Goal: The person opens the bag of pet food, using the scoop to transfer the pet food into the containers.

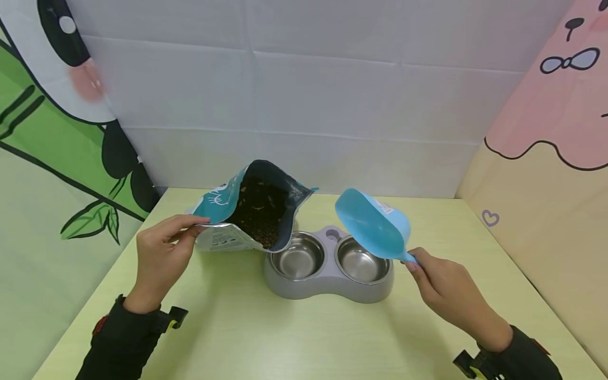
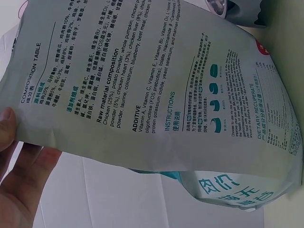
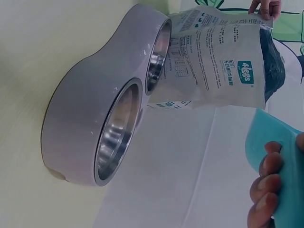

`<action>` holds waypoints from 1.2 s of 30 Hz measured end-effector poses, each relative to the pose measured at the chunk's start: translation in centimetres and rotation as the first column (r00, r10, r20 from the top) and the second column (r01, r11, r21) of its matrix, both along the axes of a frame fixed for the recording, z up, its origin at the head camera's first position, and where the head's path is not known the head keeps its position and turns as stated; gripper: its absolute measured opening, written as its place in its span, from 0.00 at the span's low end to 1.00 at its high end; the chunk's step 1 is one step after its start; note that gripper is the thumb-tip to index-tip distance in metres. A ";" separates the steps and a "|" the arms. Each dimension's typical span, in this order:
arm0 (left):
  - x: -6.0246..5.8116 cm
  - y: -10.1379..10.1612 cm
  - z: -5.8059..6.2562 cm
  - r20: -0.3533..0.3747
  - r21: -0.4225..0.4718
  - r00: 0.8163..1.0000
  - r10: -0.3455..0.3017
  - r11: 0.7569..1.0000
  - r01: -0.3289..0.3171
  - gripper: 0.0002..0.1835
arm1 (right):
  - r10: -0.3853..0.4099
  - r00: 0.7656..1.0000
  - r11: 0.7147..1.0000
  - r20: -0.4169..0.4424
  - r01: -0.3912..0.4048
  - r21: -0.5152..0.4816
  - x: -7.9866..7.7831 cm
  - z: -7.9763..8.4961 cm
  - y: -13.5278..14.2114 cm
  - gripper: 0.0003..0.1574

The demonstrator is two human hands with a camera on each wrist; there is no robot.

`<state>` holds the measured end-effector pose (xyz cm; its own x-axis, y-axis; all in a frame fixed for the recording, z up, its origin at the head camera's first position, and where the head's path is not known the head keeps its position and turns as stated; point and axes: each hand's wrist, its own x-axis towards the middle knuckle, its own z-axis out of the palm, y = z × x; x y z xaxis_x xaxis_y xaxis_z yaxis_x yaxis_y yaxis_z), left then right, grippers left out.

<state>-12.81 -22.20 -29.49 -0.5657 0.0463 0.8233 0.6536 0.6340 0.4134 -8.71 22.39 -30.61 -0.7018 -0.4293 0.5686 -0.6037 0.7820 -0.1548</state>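
My left hand (image 1: pixel 163 253) pinches the rim of an open teal and silver pet food bag (image 1: pixel 223 237) between thumb and fingers. Dark brown kibble (image 1: pixel 261 216) shows through its wide mouth. In the left wrist view, printed text covers the side of the bag (image 2: pixel 156 95). My right hand (image 1: pixel 446 287) grips the handle of a light blue scoop (image 1: pixel 372 229), held up over the right side of a grey double bowl stand (image 1: pixel 328 287). No kibble is visible in the scoop. Two steel bowls sit in the stand, the left bowl (image 1: pixel 298 257) partly behind the bag; no food shows in either.
The pale yellow table (image 1: pixel 266 343) carries the stand. Behind it rises a creased white backdrop (image 1: pixel 323 105). Side panels with cartoon prints stand left and right, including a green panel (image 1: pixel 62 142) and a pink figure (image 1: pixel 546 105).
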 end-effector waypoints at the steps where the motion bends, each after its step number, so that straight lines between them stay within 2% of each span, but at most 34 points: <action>1: 0.0 0.0 0.0 -0.005 0.002 1.000 -0.001 1.000 0.001 0.16 | 0.004 1.000 1.000 -0.003 -0.004 0.001 0.0 0.1 -0.1 0.07; 11: 0.0 0.1 0.2 -0.023 0.004 1.000 0.003 1.000 -0.003 0.15 | 0.023 1.000 1.000 0.002 -0.023 0.009 -0.1 0.4 -0.7 0.06; 36: 0.0 0.1 0.1 0.000 0.005 1.000 -0.006 1.000 0.006 0.15 | 0.088 0.996 0.995 -0.029 -0.087 0.039 -0.2 1.2 -1.7 0.07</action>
<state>-12.79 -22.11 -29.37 -0.5654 0.0452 0.8236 0.6571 0.6282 0.4166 -8.87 20.71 -29.38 -0.6430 -0.5099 0.5714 -0.6743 0.7307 -0.1067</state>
